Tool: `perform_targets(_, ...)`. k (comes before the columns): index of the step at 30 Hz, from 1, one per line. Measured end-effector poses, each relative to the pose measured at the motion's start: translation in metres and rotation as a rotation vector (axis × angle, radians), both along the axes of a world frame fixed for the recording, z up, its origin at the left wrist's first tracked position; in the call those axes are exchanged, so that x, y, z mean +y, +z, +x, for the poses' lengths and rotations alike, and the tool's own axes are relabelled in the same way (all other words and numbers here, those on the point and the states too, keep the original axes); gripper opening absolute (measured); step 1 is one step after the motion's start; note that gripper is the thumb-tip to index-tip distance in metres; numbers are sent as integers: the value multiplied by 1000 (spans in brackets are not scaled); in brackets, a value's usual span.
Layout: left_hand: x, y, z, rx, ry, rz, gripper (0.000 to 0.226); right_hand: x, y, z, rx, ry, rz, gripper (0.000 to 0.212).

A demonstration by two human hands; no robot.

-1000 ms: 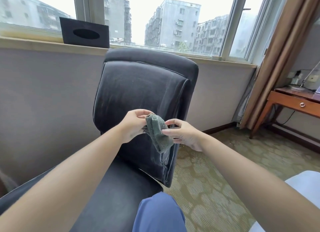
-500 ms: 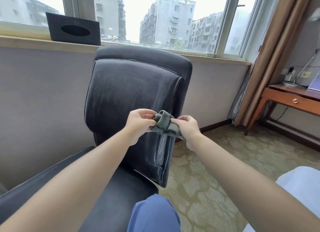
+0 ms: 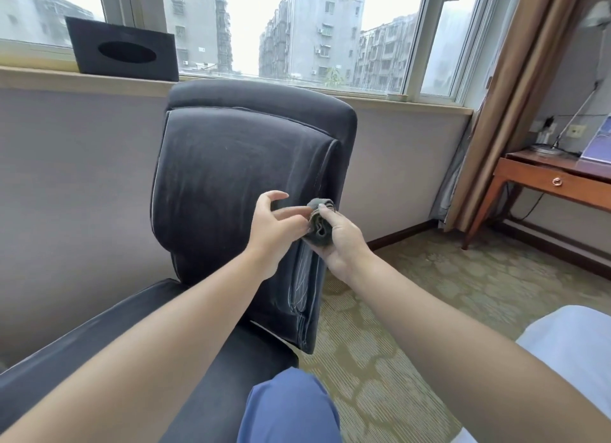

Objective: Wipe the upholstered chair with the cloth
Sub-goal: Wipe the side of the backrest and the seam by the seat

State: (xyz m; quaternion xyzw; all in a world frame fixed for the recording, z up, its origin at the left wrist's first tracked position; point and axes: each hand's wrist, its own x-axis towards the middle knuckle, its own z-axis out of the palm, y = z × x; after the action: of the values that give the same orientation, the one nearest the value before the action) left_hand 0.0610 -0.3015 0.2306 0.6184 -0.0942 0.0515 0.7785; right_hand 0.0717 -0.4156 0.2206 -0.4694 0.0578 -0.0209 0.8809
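The right hand (image 3: 344,244) grips the cloth (image 3: 319,226), a grey soft bundle with many folds, in front of the backrest's right edge. The left hand (image 3: 274,224) is beside it, fingers spread and relaxed. The chair (image 3: 238,165) has dark velvety upholstery with rounded corners. A black tissue box (image 3: 124,49) with an oval opening stands on the windowsill (image 3: 49,79).

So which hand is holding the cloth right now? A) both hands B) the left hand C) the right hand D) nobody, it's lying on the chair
C: the bunched cloth sits gripped in the right hand, while the left hand is beside it with spread fingers that grip nothing.
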Motion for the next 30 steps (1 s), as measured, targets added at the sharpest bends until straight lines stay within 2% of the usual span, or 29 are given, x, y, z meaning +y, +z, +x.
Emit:
perform_targets(2,3,2,2,133,-22,-159,50,-6,-4,2,21,-135,-46,12)
perform_targets(4,7,-1,8,176,56,-96,50,-12,-3,6,18,-313,-300,20)
perform_targets(8,13,-13,25,-28,254,359,46,-27,13,16,-311,-606,-1001,20)
perform_targets(11,10,-17,36,-225,224,772,72,-33,17,30,-463,-624,-1253,25)
perform_targets(13,6,-22,42,-252,147,904,85,-31,4,38,-497,-610,-1375,26)
perform_targets(18,-2,-45,49,-245,48,1006,92,-21,-47,40,-463,-614,-1431,26)
perform_targets(24,5,-53,54,-280,59,1063,94,-21,-82,30,-309,-379,-1571,32)
perform_targets(26,9,-53,55,-301,61,1092,94,-23,-69,30,-415,-435,-1556,32)
perform_targets(28,11,-53,55,-315,64,1101,93,-27,-44,35,-554,-603,-1478,30)
perform_targets(30,10,-55,53,-322,66,1094,93,-33,-21,43,-602,-710,-1449,27)
